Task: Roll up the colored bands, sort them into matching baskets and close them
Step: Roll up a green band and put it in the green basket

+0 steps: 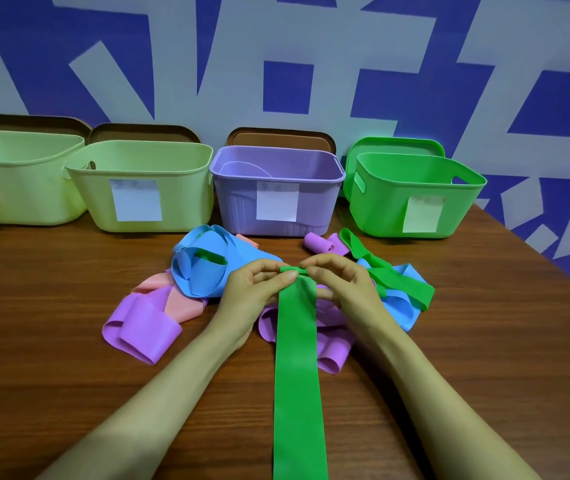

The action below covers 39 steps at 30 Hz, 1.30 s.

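A smooth, flat green band (298, 368) runs lengthwise down the middle of the wooden table (51, 323), its far end turned into a small tight roll. It lies over a loose heap of purple, pink and blue bands (193, 282). The band's near end is cut off by the frame. Writing on the paper labels (276, 200) of the baskets behind is too blurred to read. The left hand (252, 289) pinches the roll's left end between thumb and curled fingers. The right hand (342, 282) pinches its right end likewise.
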Each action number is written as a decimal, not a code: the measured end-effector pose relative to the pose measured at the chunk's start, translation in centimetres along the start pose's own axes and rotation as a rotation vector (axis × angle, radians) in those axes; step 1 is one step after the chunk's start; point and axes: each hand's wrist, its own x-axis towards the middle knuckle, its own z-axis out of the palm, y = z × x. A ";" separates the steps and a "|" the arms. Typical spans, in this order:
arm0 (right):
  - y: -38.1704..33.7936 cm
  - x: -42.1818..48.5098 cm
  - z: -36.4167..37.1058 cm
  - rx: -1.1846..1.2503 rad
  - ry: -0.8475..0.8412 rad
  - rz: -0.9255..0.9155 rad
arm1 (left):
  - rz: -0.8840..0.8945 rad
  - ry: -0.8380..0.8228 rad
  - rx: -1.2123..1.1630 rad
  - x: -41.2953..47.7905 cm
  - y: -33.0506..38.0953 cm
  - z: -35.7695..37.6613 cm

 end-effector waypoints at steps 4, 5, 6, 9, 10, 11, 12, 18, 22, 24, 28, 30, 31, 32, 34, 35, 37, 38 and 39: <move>0.0 -0.2 0.2 -0.055 0.040 -0.046 | 0.008 0.010 0.007 -0.1 -0.1 0.2; 0.0 -0.2 0.2 -0.044 0.048 -0.042 | 0.000 0.010 0.002 -0.1 -0.1 0.2; 0.0 -0.1 0.2 -0.041 0.061 -0.037 | -0.005 0.010 0.007 -0.1 -0.2 0.2; 0.1 0.0 0.2 -0.108 0.091 -0.058 | -0.017 0.008 0.018 -0.2 -0.2 0.3; 0.1 0.0 0.2 -0.125 0.091 -0.065 | -0.023 0.008 0.015 -0.2 -0.2 0.3; 0.2 0.0 0.2 -0.135 0.089 -0.071 | -0.030 0.007 0.009 -0.2 -0.2 0.3; 0.2 0.1 0.2 -0.143 0.088 -0.080 | -0.037 0.006 -0.001 -0.2 -0.2 0.3; 0.3 0.1 0.1 -0.126 0.055 -0.101 | -0.064 -0.011 -0.050 -0.1 -0.1 0.1; 0.3 0.0 0.0 -0.095 0.068 -0.071 | -0.082 -0.039 -0.036 -0.1 -0.1 -0.1; 0.2 0.0 0.0 -0.084 0.072 -0.057 | -0.081 -0.040 -0.041 -0.2 -0.1 0.0; 0.2 -0.1 0.1 -0.084 0.048 -0.037 | -0.059 0.020 -0.049 -0.2 -0.3 0.0; 0.3 -0.2 0.1 -0.088 0.060 -0.008 | -0.041 0.030 -0.047 -0.1 -0.3 0.1; 0.3 -0.2 0.1 -0.091 0.069 0.021 | -0.030 0.037 -0.043 -0.1 -0.3 0.1; 0.3 -0.2 0.0 -0.102 0.066 0.047 | -0.016 0.046 -0.033 -0.1 -0.4 0.1; 0.3 -0.2 -0.1 -0.130 0.034 0.070 | 0.015 0.068 0.009 0.0 -0.5 0.1; 0.3 -0.3 -0.1 -0.133 0.019 0.067 | 0.026 0.075 0.034 0.0 -0.6 0.0; 0.2 -0.3 -0.1 -0.125 0.025 0.063 | 0.020 0.064 0.059 -0.1 -0.7 0.0; 0.2 -0.3 -0.1 -0.121 0.038 0.059 | 0.003 0.049 0.058 -0.1 -0.7 0.1; 0.2 -0.3 -0.1 -0.114 0.052 0.053 | -0.020 0.034 0.055 -0.2 -0.6 0.1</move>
